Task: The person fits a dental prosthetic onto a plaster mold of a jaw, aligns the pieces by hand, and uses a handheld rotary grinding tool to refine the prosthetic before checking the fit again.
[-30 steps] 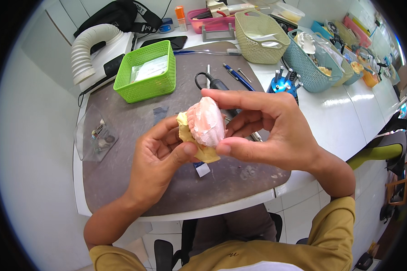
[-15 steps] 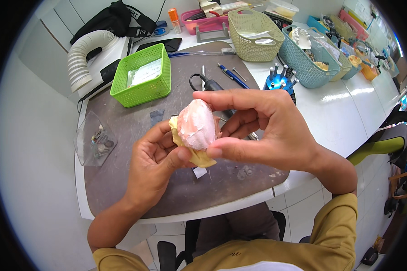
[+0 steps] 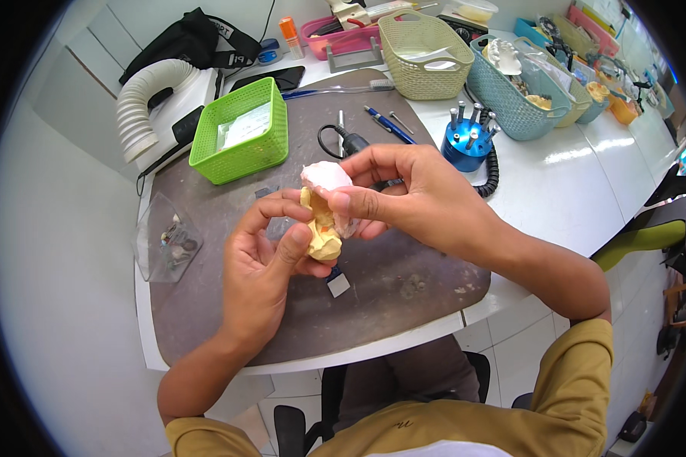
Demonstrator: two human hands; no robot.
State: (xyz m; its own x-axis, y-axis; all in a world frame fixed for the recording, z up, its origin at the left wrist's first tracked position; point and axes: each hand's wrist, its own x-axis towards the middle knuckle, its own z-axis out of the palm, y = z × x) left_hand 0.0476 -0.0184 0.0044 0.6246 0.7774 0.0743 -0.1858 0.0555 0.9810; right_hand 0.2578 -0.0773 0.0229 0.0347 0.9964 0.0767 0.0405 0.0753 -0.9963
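My left hand (image 3: 259, 263) grips a yellow dental cast (image 3: 325, 245) between thumb and fingers, above the mat. In my right hand (image 3: 408, 186), pinched by thumb and fingers, is a pink acrylic denture base (image 3: 325, 175), tilted up along the upper right side of the cast. The two pieces overlap closely; whether they touch all along that side is hidden by my right fingers. Beyond my right hand lies a dark handpiece (image 3: 353, 143), partly covered by it. A small white-topped piece (image 3: 338, 285) rests on the mat just below the cast.
A green basket (image 3: 204, 162) and a clear tray of small bits (image 3: 146, 255) stand left. A blue bur stand (image 3: 465, 156) is at right, near a coiled cord (image 3: 490, 183). Farther back are a beige basket (image 3: 427, 80), a blue-grey basket (image 3: 522, 114) and a toothbrush (image 3: 335, 90).
The pink denture base has been tipped up and turned away from the yellow cast, exposing the cast's inner side. My right hand has shifted slightly left and rotated.
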